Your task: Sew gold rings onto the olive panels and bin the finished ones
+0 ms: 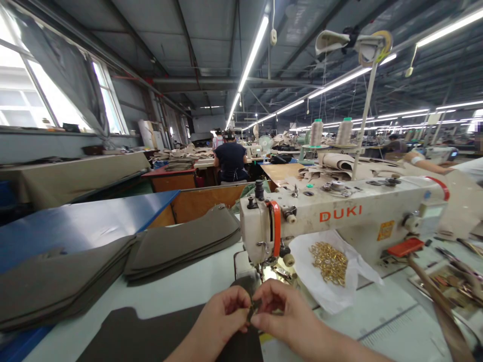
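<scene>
In front of the sewing machine [294,211], my left hand [221,319] and my right hand [289,314] meet with fingertips pinched together. Between them is a small dark strip [256,304] with a brass-coloured bit on it; the fingers cover most of it. Below my hands lies a dark cut panel [151,334], its narrow end reaching up toward the needle area. Right of the needle, a heap of gold-coloured metal rings [330,264] rests on a white plastic sheet [302,246].
Two stacks of dark panels [184,241] [60,281] lie at the left. A tray of small metal parts [449,284] and a brown strap [433,296] are at the right. Thread cones [316,134] stand behind the machine. A co-worker [231,156] sits ahead; another person's arm [426,162] reaches in at right.
</scene>
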Tool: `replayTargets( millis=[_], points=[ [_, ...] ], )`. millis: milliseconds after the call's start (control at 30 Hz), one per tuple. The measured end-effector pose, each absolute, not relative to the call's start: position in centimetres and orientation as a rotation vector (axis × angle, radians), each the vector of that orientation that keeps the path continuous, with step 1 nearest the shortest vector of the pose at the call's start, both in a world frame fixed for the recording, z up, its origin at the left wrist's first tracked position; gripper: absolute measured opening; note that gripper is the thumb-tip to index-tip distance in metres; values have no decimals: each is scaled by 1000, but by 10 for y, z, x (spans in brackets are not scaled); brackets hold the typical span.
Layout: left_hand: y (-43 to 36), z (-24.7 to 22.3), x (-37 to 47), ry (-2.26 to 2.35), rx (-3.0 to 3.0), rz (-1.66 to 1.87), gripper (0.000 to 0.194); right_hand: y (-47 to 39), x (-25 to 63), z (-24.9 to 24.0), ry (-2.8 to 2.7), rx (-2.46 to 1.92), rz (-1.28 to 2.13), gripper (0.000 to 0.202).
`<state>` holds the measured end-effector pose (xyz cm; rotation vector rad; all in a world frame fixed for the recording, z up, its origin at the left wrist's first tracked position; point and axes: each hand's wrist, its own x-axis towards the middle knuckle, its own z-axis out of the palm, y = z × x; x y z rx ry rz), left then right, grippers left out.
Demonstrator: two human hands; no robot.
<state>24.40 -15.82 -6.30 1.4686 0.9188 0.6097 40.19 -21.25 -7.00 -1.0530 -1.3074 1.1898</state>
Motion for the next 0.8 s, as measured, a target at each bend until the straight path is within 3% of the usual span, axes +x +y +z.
replayTargets(
  millis=[100,300,800],
  points=[
    [-161,-60,244,958,1571,673,8,-217,401,-67,-1455,-1193,971,25],
    [-162,-58,245,949,1525,701,10,-215,404,-72,-1555,-1147,752,6],
    [-167,-48,247,956,1395,780,15,-211,399,-84,-1395,-1168,778,6]
  ],
)
